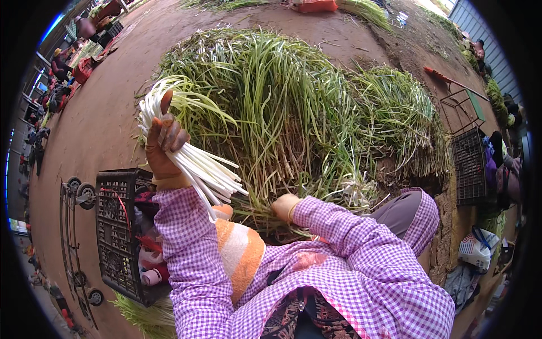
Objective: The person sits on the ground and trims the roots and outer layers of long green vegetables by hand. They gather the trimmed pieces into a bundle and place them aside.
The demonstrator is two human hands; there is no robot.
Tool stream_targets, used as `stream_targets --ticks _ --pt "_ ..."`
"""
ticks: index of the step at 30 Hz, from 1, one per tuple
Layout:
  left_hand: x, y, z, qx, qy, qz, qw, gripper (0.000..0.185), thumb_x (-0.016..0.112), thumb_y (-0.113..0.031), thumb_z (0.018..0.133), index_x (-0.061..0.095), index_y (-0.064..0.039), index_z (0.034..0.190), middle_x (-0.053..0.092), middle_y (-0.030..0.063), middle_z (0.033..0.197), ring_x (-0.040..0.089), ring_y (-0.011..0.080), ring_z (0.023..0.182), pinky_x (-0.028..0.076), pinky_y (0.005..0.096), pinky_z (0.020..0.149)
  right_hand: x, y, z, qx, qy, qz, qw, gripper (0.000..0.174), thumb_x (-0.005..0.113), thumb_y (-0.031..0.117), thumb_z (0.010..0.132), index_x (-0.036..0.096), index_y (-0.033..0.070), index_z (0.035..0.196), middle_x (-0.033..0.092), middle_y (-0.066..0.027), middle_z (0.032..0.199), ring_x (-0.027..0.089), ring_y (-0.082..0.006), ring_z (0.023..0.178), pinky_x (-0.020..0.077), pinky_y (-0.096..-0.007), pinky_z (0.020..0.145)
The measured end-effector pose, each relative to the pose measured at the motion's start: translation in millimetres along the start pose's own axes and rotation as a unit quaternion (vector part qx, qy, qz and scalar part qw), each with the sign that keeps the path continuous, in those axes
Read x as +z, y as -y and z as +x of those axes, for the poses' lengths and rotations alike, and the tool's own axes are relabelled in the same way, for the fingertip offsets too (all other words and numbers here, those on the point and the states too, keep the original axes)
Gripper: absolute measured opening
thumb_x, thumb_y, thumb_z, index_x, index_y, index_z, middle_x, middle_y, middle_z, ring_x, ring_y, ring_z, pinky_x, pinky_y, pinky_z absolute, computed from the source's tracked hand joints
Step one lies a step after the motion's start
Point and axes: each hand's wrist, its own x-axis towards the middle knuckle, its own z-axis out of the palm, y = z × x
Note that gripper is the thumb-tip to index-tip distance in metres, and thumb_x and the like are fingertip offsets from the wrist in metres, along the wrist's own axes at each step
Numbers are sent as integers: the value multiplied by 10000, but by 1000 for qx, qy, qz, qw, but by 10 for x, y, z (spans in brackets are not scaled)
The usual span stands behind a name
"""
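Observation:
My left hand point(167, 142), in an orange-brown glove with worn or dirty fingertips, is closed around a bundle of white, leafy stalks point(207, 169). Their pale yellow-green tips droop over the hand and their white ends point down to the right. Low at the near edge of a large heap of long green leafy plants point(275, 101) is my right hand point(286, 207), in a yellowish glove. Its fingers are hidden among the stems, so its grip cannot be made out. An orange-and-white striped towel point(239, 250) lies across my left thigh.
A black plastic crate point(120, 233) with bags and a pink cup stands at my left, beside a wheeled metal cart point(76, 250). At right are a second black crate point(468, 167), a metal frame point(461, 104) and a white bag point(478, 250). Other people sit along both sides.

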Motion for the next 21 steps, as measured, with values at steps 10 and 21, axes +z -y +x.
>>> stream_targets --ticks 10,21 --pt "87 156 14 68 -14 31 997 570 495 -140 995 241 -9 1488 557 53 856 418 63 530 407 223 514 -1143 -861 111 300 -369 464 747 466 576 353 937 545 40 1281 650 -155 1166 655 -254 973 553 -383 846" --pt "-36 211 104 36 -62 85 994 594 526 -159 985 247 -9 1487 614 64 938 427 63 546 401 226 528 -1520 -643 78 102 -417 86 899 518 494 411 977 448 111 1397 677 -110 1017 626 -144 731 555 -290 642"
